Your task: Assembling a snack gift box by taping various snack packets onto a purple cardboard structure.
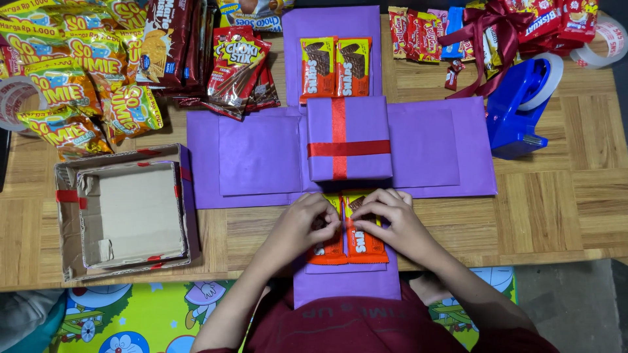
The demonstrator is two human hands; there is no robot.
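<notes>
From the head camera, both forearms reached forward from the bottom edge and met over the near flap of an unfolded purple paper box (261, 157) lying flat on the wooden desk (556, 209). The left hand (306, 222) lay palm down, its fingers (325, 221) curled and pressed together onto the top edge of the left of two orange wafer packets (361, 243). The right hand (391, 221) lay just beside it, knuckles up, its fingers (374, 208) bent inward and pressing on the right packet; whether either hand pinched anything small I could not tell.

The two packets sat side by side, touching, upright along the flap, orange with a dark wafer picture, their upper halves hidden beneath the fingers. Just beyond the fingertips stood a small purple box (348, 138) crossed by a red ribbon, at the centre of the cross-shaped sheet. Beyond that, on the far flap, lay another pair of orange packets (335, 67). Well to the left of the fingers sat a brown cardboard lid (124, 212), open side up; further beyond on the left lay yellow snack bags (72, 85). To the far right stood a blue tape dispenser (517, 108).
</notes>
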